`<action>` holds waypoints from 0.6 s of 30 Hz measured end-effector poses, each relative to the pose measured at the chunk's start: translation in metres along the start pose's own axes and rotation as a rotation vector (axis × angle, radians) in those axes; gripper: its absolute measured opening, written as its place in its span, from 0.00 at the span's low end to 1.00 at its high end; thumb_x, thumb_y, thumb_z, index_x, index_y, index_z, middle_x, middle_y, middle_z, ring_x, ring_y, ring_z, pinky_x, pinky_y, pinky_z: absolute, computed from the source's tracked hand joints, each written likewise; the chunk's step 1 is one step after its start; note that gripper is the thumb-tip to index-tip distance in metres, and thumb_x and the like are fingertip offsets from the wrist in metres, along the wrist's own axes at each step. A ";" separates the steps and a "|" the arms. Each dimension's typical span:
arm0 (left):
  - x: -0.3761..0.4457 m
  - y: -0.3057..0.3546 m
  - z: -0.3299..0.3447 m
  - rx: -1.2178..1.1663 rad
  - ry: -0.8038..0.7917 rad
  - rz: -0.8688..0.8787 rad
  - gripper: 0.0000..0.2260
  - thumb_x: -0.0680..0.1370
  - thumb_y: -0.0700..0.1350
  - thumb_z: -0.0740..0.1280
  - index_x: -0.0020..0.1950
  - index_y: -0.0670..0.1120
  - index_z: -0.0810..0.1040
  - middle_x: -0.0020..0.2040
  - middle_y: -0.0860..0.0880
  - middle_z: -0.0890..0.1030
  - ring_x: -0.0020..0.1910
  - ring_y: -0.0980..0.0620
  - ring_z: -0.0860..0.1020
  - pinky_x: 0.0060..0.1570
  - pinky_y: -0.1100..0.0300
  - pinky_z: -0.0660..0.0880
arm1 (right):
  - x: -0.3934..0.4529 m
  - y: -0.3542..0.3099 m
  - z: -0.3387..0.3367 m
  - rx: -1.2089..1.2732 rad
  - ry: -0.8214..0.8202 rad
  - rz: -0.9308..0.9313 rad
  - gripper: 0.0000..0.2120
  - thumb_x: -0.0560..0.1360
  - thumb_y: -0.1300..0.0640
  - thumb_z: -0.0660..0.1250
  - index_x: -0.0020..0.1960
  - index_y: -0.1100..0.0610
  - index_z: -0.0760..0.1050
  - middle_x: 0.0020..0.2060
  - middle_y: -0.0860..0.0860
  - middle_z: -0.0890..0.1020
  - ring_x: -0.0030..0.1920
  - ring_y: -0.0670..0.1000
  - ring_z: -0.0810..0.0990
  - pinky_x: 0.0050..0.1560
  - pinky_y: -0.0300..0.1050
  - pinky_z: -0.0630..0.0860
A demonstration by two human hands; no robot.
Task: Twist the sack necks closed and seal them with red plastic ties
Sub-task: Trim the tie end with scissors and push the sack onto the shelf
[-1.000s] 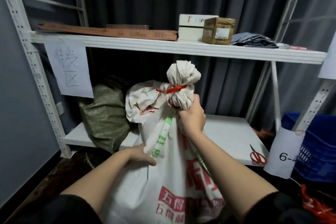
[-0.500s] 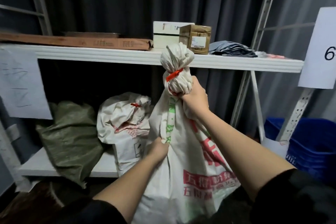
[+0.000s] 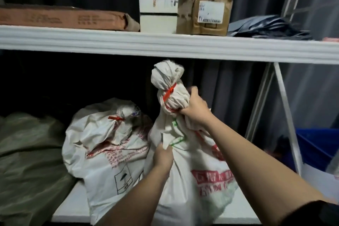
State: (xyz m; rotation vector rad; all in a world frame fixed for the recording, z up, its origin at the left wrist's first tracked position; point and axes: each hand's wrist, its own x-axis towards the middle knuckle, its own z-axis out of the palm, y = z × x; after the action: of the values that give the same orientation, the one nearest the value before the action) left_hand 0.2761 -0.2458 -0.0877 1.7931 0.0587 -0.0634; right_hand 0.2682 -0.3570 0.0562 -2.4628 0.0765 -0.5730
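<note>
Two hands hold a tied white sack at the front of the lower shelf.

Nearest, the left hand (image 3: 162, 156) pinches a fold of the white woven sack with red and green print (image 3: 192, 180) at its upper side, fingers curled into the cloth, while the right hand (image 3: 195, 109) is clenched round the twisted neck just under the red plastic tie (image 3: 169, 92) (the bunched top stands upright above the fist). The sack's base rests on the white lower shelf board (image 3: 73, 205). Touching its left side sits a second white sack (image 3: 102, 145), its neck closed with another red tie (image 3: 115, 118). Left of that lies a dull green sack (image 3: 27, 161). Above, the white upper shelf (image 3: 165, 46) carries a flat brown carton (image 3: 64, 18), a white box (image 3: 157, 14) and a crumpled brown cardboard box (image 3: 205, 7).
</note>
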 end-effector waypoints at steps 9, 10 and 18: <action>0.004 -0.032 0.007 0.719 -0.311 0.101 0.45 0.66 0.66 0.67 0.77 0.52 0.50 0.78 0.46 0.54 0.77 0.42 0.50 0.72 0.42 0.52 | 0.011 0.058 0.072 -0.192 0.047 0.268 0.25 0.70 0.49 0.68 0.65 0.48 0.66 0.60 0.54 0.72 0.63 0.61 0.69 0.63 0.58 0.64; -0.003 -0.034 0.006 0.830 -0.365 0.129 0.51 0.64 0.67 0.68 0.77 0.52 0.44 0.79 0.47 0.45 0.77 0.42 0.41 0.72 0.38 0.46 | 0.010 0.061 0.077 -0.188 0.049 0.273 0.25 0.70 0.49 0.68 0.65 0.49 0.66 0.60 0.54 0.74 0.62 0.61 0.70 0.62 0.58 0.65; 0.018 -0.049 0.012 0.937 -0.359 0.086 0.46 0.68 0.72 0.61 0.78 0.57 0.43 0.78 0.51 0.35 0.74 0.40 0.31 0.67 0.30 0.46 | -0.011 0.082 0.100 -0.046 0.125 0.109 0.32 0.71 0.41 0.60 0.68 0.57 0.58 0.68 0.56 0.65 0.60 0.59 0.73 0.54 0.53 0.73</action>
State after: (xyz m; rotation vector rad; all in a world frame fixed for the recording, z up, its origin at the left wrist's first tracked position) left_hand 0.2899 -0.2463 -0.1393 2.6823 -0.3616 -0.4026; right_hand 0.3066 -0.3670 -0.0676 -2.4476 0.2752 -0.6836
